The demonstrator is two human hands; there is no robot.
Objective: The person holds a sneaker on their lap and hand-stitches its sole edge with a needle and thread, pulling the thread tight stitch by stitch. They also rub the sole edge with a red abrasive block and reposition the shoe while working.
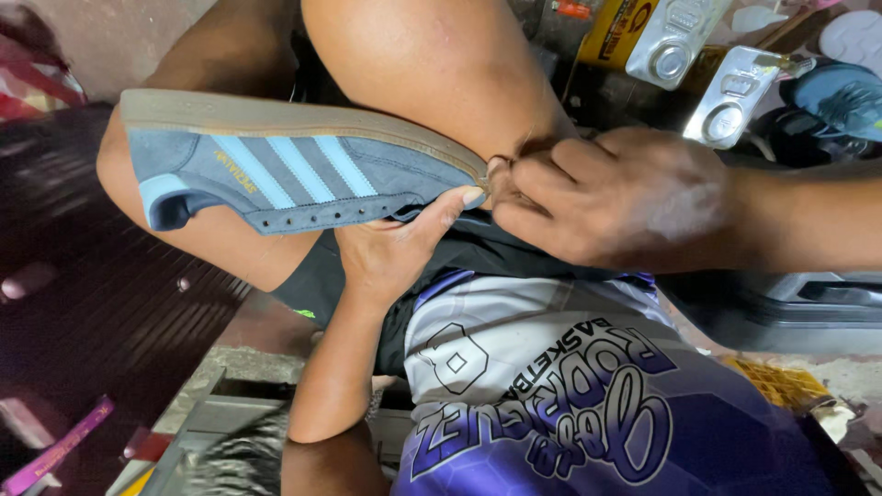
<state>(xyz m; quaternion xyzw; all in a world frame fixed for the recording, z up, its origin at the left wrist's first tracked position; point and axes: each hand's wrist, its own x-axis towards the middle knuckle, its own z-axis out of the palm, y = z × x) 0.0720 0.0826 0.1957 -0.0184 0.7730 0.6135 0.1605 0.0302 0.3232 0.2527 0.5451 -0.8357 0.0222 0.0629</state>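
Here, the left hand [390,248] is gripping the blue suede shoe [294,170] from below, while the right hand [611,197] is pinching closed at its toe edge.

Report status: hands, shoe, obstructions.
Left hand grips blue shoe from below. Right hand pinches its toe end by the sole. Knee close behind; nothing blocking.

- A yellow can [614,32] with red print stands at the top, above the right hand [625,197].
- Two silvery metal cans [675,41] with round caps lie just right of it.
- A crumpled yellow wrapper [781,384] lies below that hand.
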